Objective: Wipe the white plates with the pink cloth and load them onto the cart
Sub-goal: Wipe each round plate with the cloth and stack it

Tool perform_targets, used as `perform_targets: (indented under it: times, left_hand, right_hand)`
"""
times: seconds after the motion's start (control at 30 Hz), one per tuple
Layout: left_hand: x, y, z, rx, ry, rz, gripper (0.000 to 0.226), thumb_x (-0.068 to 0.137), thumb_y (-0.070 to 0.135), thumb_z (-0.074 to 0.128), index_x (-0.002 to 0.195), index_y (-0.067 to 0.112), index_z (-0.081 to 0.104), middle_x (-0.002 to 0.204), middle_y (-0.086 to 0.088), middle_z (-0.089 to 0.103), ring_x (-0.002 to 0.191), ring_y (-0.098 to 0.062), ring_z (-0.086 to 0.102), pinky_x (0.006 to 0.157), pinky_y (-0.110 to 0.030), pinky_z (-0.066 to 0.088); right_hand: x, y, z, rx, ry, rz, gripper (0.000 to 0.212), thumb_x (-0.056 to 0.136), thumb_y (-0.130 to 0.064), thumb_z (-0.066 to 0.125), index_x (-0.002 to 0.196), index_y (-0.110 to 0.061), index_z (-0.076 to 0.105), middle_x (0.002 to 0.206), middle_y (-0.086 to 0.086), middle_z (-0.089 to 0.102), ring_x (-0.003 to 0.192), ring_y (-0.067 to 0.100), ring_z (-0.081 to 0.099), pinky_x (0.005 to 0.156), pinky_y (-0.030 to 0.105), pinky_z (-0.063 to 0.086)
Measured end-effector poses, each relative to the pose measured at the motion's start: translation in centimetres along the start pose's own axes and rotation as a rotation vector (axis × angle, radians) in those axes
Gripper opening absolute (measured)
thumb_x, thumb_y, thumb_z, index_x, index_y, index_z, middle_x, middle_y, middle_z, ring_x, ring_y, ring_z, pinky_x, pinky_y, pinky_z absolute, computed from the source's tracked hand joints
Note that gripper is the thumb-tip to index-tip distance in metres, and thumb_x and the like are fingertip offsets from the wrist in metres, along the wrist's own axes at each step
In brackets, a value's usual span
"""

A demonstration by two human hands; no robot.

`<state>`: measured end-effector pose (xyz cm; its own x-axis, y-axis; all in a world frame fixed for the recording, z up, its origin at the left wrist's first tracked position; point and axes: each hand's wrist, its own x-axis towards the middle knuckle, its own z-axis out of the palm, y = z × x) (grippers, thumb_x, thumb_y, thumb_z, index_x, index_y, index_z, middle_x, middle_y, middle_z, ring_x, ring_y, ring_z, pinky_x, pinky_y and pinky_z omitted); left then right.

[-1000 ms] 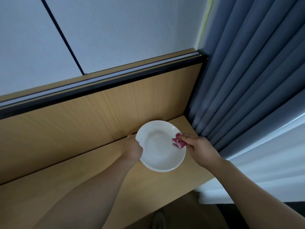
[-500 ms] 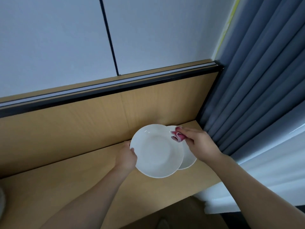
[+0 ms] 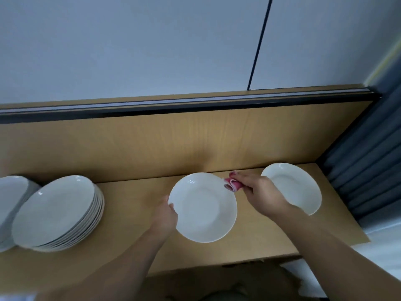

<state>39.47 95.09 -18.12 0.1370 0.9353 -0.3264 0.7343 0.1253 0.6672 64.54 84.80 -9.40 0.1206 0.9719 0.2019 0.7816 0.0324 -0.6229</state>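
Observation:
My left hand (image 3: 166, 216) grips the left rim of a white plate (image 3: 204, 208) and holds it tilted above the wooden shelf (image 3: 134, 198). My right hand (image 3: 263, 193) pinches a folded pink cloth (image 3: 232, 184) against the plate's upper right rim. A second white plate (image 3: 291, 184) lies on the shelf at the right, partly behind my right hand. A stack of several white plates (image 3: 57, 211) stands at the left. No cart is in view.
Another stack of plates (image 3: 9, 200) is cut off by the left edge. A wooden back panel (image 3: 195, 140) rises behind the shelf, with a white wall above. Grey-blue curtains (image 3: 366, 170) hang at the right.
The held plate has moved left, away from the plate lying at the right. The view has swung left, bringing the plate stacks into sight. Both hands keep their grips.

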Motion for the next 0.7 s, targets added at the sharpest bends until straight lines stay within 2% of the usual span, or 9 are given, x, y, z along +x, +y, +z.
perform_targets:
  times: [0.1,0.2,0.33,0.5,0.53,0.6,0.7]
  left_hand:
    - [-0.1,-2.6,-1.6,-0.015,0.0,-0.039,0.033,0.1,0.015,0.038,0.131,0.012,0.047,0.108,-0.004,0.061,0.09,-0.019,0.056,0.076,-0.03,0.046]
    - [0.2,-4.5,-2.4,-0.036,-0.008,-0.05,0.032,0.101,0.015,0.039,0.132,0.012,0.046,0.102,0.0,0.055,0.09,-0.019,0.057,0.076,-0.031,0.05]
    - [0.5,-5.9,-2.4,-0.059,-0.013,-0.072,0.03,0.101,0.013,0.04,0.131,0.011,0.046,0.105,-0.002,0.057,0.091,-0.018,0.057,0.078,-0.032,0.05]
    - [0.8,-6.7,-1.7,-0.066,-0.008,-0.089,0.028,0.1,0.013,0.041,0.127,0.011,0.049,0.112,-0.007,0.06,0.092,-0.019,0.056,0.079,-0.032,0.049]
    - [0.9,-6.9,-1.6,-0.07,-0.007,-0.087,0.028,0.1,0.013,0.041,0.127,0.01,0.048,0.111,-0.007,0.06,0.091,-0.018,0.056,0.08,-0.033,0.049]
    - [1.1,-7.3,-1.3,-0.051,-0.009,-0.091,0.028,0.099,0.014,0.043,0.127,0.009,0.048,0.108,-0.006,0.059,0.09,-0.017,0.055,0.078,-0.032,0.048]
    - [1.6,-7.7,-1.4,0.027,-0.049,-0.075,0.03,0.1,0.019,0.045,0.128,0.01,0.047,0.108,-0.004,0.059,0.088,-0.013,0.055,0.075,-0.028,0.046]
  right_hand:
    - [0.5,-1.8,2.2,-0.007,-0.05,-0.014,0.045,0.087,0.014,0.05,0.121,-0.01,0.067,0.124,-0.009,0.063,0.117,-0.003,0.053,0.099,0.004,0.033]
    - [0.6,-3.0,3.9,-0.01,-0.073,-0.008,0.046,0.085,0.016,0.051,0.12,-0.009,0.068,0.12,-0.02,0.056,0.116,-0.008,0.048,0.098,0.0,0.029]
    - [0.5,-4.4,5.5,-0.002,-0.089,0.001,0.037,0.089,0.009,0.054,0.118,-0.008,0.068,0.118,-0.021,0.054,0.111,-0.009,0.049,0.095,-0.002,0.029]
    - [0.5,-5.2,6.7,0.0,-0.152,0.029,0.034,0.092,0.004,0.055,0.12,-0.011,0.068,0.117,-0.019,0.055,0.11,-0.019,0.038,0.089,-0.007,0.027]
    - [0.7,-4.9,7.1,-0.009,-0.17,0.04,0.035,0.092,0.003,0.055,0.121,-0.012,0.068,0.119,-0.018,0.058,0.11,-0.016,0.043,0.09,-0.005,0.03]
    - [1.3,-4.4,8.3,-0.008,-0.205,0.047,0.035,0.093,0.002,0.054,0.121,-0.015,0.068,0.121,-0.014,0.064,0.112,-0.005,0.055,0.097,0.008,0.039]
    - [2.4,-3.5,10.5,0.024,-0.264,0.079,0.036,0.095,0.001,0.049,0.118,-0.019,0.068,0.118,-0.018,0.067,0.111,0.003,0.061,0.1,0.021,0.044]
